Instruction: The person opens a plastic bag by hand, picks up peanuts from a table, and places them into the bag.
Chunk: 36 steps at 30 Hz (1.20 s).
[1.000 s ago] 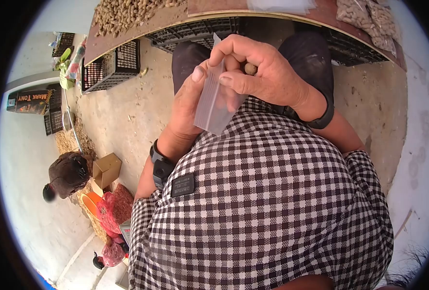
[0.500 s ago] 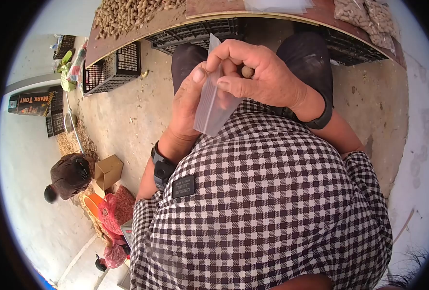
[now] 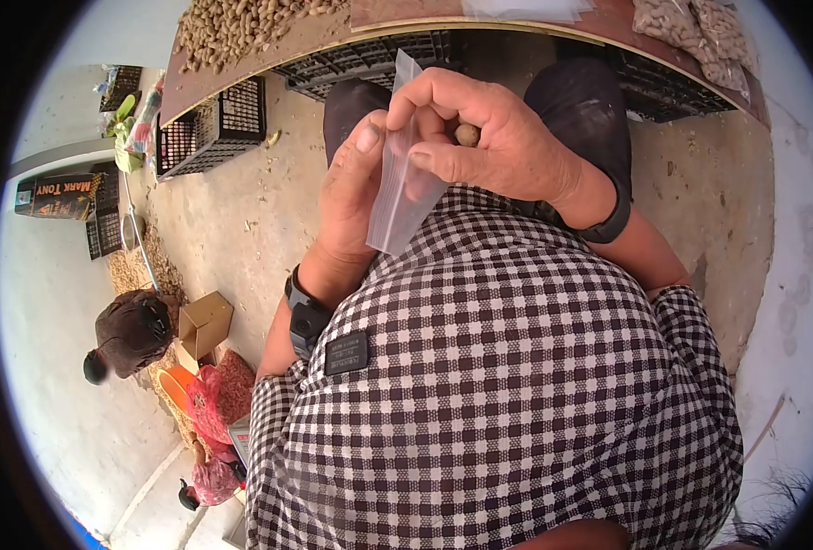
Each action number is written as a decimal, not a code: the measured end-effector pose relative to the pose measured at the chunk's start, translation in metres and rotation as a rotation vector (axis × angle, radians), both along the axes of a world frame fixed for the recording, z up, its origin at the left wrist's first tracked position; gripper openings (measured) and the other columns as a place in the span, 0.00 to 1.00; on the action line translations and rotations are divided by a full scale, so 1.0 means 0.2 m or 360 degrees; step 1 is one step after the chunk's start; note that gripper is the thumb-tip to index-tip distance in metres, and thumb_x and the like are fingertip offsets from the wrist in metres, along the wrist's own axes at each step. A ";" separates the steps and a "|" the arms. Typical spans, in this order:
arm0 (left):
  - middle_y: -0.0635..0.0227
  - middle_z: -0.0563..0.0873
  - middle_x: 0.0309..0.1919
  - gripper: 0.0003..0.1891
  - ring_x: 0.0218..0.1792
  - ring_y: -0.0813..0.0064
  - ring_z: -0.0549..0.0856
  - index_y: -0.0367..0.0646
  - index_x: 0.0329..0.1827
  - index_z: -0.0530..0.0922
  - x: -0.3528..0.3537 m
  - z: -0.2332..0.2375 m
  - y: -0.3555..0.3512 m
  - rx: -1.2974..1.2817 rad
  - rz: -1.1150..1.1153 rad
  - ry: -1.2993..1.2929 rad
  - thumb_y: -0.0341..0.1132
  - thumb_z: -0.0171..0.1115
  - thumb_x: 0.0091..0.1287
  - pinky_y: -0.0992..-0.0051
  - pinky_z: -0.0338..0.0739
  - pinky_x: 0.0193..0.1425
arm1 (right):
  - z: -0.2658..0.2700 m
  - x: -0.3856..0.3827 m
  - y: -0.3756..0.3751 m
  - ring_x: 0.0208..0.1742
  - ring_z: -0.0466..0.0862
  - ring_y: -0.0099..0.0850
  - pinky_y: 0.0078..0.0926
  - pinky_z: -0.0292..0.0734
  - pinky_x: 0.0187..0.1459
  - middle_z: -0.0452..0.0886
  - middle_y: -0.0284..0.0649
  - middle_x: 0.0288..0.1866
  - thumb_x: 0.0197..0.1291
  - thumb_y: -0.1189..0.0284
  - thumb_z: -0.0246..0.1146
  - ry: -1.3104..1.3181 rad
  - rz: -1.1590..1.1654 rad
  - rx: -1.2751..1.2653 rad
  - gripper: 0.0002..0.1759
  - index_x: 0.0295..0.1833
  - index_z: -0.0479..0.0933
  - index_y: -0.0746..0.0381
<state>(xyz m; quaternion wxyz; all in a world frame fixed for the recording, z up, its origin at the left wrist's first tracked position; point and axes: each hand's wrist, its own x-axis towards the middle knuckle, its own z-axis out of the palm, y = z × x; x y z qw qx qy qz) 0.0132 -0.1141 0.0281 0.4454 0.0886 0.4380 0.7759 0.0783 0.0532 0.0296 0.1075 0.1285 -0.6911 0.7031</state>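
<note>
A clear zip-lock bag [image 3: 395, 215] hangs tilted between my two hands, in front of the checked shirt. My left hand [image 3: 347, 188] grips its left edge, with the thumb pointing up along the plastic. On the other side, my right hand [image 3: 489, 137] pinches the bag between curled fingers and thumb. A small round brown thing, which looks like an unshelled peanut [image 3: 467, 135], is tucked in the curl of my right hand. Some of my fingertips are hidden behind the plastic.
Loose peanuts [image 3: 241, 27] are heaped on the brown table [image 3: 397, 18]. Filled bags [image 3: 691, 37] lie at its right end. Black crates [image 3: 214, 133] stand below. At left, a person [image 3: 133, 332] bends near a cardboard box [image 3: 205, 325]; another person [image 3: 214, 481] is lower down.
Both hands have shifted slightly up and to the left with the bag. My grip on it looks much the same.
</note>
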 end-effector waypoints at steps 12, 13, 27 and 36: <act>0.62 0.79 0.49 0.24 0.51 0.70 0.81 0.42 0.65 0.67 -0.04 -0.05 -0.05 0.0180 -0.0195 0.0032 0.49 0.46 0.74 0.69 0.77 0.56 | 0.03 0.00 0.01 0.33 0.84 0.18 0.18 0.81 0.37 0.74 0.29 0.27 0.62 0.77 0.62 -0.0028 0.0024 0.0030 0.10 0.49 0.74 0.62; 0.62 0.79 0.49 0.24 0.51 0.70 0.80 0.42 0.65 0.67 -0.04 -0.06 -0.05 0.0222 -0.0216 0.0005 0.49 0.46 0.74 0.69 0.77 0.57 | 0.02 0.01 0.01 0.32 0.83 0.18 0.18 0.80 0.37 0.74 0.29 0.27 0.62 0.77 0.62 -0.0020 0.0019 0.0051 0.10 0.49 0.74 0.62; 0.66 0.80 0.34 0.14 0.36 0.78 0.79 0.41 0.46 0.73 0.00 0.00 -0.01 0.0219 -0.0124 -0.0081 0.43 0.48 0.73 0.77 0.74 0.44 | 0.02 0.01 0.01 0.31 0.82 0.17 0.18 0.79 0.37 0.75 0.28 0.26 0.62 0.78 0.61 -0.0035 0.0007 0.0104 0.10 0.48 0.75 0.62; 0.62 0.79 0.48 0.24 0.50 0.69 0.80 0.44 0.64 0.67 -0.04 -0.08 -0.07 0.0195 -0.0211 -0.0069 0.49 0.47 0.72 0.69 0.76 0.56 | 0.01 0.01 -0.01 0.28 0.76 0.15 0.17 0.76 0.34 0.74 0.27 0.26 0.61 0.77 0.63 -0.0053 -0.0012 0.0147 0.10 0.48 0.75 0.60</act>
